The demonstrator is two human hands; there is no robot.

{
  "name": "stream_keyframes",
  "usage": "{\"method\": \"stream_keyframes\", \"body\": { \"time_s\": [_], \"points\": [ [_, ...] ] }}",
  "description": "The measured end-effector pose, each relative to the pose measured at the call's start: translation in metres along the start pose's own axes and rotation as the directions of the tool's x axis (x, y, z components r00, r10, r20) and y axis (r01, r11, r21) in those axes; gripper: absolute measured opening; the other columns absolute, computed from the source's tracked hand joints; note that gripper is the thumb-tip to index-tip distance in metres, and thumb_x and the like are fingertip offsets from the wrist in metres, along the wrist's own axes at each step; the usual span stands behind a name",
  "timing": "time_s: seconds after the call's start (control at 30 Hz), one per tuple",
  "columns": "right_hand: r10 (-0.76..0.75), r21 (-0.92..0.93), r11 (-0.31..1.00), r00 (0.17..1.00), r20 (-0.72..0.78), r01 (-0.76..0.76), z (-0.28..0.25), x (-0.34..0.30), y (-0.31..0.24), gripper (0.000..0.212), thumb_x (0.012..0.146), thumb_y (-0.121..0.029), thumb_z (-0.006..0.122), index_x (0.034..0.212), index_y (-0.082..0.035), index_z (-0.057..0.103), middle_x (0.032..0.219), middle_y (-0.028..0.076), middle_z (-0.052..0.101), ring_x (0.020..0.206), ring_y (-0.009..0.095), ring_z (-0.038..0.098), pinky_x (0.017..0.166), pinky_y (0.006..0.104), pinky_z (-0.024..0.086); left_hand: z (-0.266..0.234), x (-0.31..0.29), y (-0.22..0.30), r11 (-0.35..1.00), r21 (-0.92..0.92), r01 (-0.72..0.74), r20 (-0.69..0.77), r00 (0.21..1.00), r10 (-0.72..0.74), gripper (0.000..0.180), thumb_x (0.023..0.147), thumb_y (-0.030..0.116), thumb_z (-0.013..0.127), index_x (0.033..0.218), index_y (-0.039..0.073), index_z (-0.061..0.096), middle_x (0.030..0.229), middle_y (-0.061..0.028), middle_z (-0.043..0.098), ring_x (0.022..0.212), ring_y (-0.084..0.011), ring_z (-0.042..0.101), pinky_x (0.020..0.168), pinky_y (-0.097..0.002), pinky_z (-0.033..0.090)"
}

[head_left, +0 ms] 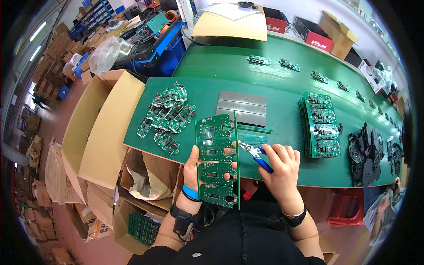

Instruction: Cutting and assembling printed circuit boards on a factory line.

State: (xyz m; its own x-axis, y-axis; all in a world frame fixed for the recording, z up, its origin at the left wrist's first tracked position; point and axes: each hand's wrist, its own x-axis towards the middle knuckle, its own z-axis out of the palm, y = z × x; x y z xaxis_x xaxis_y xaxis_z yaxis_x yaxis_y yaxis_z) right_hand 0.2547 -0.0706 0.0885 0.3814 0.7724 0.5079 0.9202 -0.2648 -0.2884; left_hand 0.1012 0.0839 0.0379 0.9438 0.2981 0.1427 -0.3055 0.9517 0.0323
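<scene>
My left hand [192, 170] is closed on a green circuit board panel [216, 172], with fingers behind it showing through the gaps. Several boards sit one above another in the panel, with narrow strips along its sides. In my right hand [282, 170] are blue-handled side cutters [257, 157]. Their jaws are near the panel's right strip; whether they touch it I cannot tell. Beyond the panel lies a grey metal plate [241, 107] with grooves. Thin green strips [254, 132] rest on the table beside it. A pile of separate circuit boards [170, 110] lies to the left.
A stack of board panels [320, 126] stands at the right of the green table [282, 88], with black plastic parts [365, 152] beyond. Small boards [289, 65] line the green belt behind. An open cardboard box [99, 128] borders the left edge. Another person's arm [382, 207] shows far right.
</scene>
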Motion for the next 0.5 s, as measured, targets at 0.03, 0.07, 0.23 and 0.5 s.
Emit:
{"method": "stream_keyframes", "body": {
  "time_s": [0.03,0.07,0.23,0.5],
  "points": [
    [0.000,0.000,1.000,1.000,0.000,0.000,0.001,0.000,0.000,0.050,0.059,-0.016,0.073,0.107,-0.008,0.060,0.095,0.005,0.055,0.087,0.023,0.051,0.077,0.0376,0.035,0.000,0.001,-0.001,1.000,-0.009,-0.003,0.011,1.000,0.003,0.071,0.097,0.048,0.032,0.146,0.003,0.009,0.147,-0.0301,0.015,0.109,-0.0433,0.054,0.081,-0.0492,0.054],
    [0.009,-0.006,1.000,1.000,0.008,-0.009,0.001,0.000,-0.001,0.051,0.059,-0.015,0.073,0.107,-0.008,0.060,0.095,0.006,0.055,0.089,0.024,0.051,0.079,0.0379,0.035,0.000,0.001,-0.001,1.000,-0.009,-0.005,0.010,1.000,0.005,0.071,0.097,0.048,0.032,0.146,0.003,0.009,0.147,-0.0301,0.015,0.109,-0.0433,0.054,0.081,-0.0492,0.054],
    [0.052,0.011,0.999,0.998,-0.021,-0.052,-0.004,-0.001,0.004,0.053,0.059,-0.014,0.071,0.110,-0.007,0.060,0.100,0.010,0.055,0.097,0.028,0.051,0.087,0.0400,0.035,0.013,0.009,0.004,0.999,0.027,-0.037,-0.055,0.998,0.039,0.073,0.096,0.054,0.025,0.144,0.001,0.016,0.144,-0.0269,0.025,0.116,-0.0455,0.048,0.086,-0.0525,0.053],
    [-0.164,0.146,0.979,0.971,0.172,0.139,-0.027,-0.008,-0.009,0.051,0.059,-0.018,0.071,0.108,-0.008,0.061,0.099,0.008,0.056,0.095,0.027,0.052,0.086,0.0414,0.035,0.028,0.030,0.018,0.873,0.487,0.011,-0.207,0.973,0.104,0.073,0.094,0.059,0.025,0.140,0.003,0.031,0.129,-0.0267,0.047,0.105,-0.0355,0.059,0.087,-0.0527,0.050]
  ]
}}
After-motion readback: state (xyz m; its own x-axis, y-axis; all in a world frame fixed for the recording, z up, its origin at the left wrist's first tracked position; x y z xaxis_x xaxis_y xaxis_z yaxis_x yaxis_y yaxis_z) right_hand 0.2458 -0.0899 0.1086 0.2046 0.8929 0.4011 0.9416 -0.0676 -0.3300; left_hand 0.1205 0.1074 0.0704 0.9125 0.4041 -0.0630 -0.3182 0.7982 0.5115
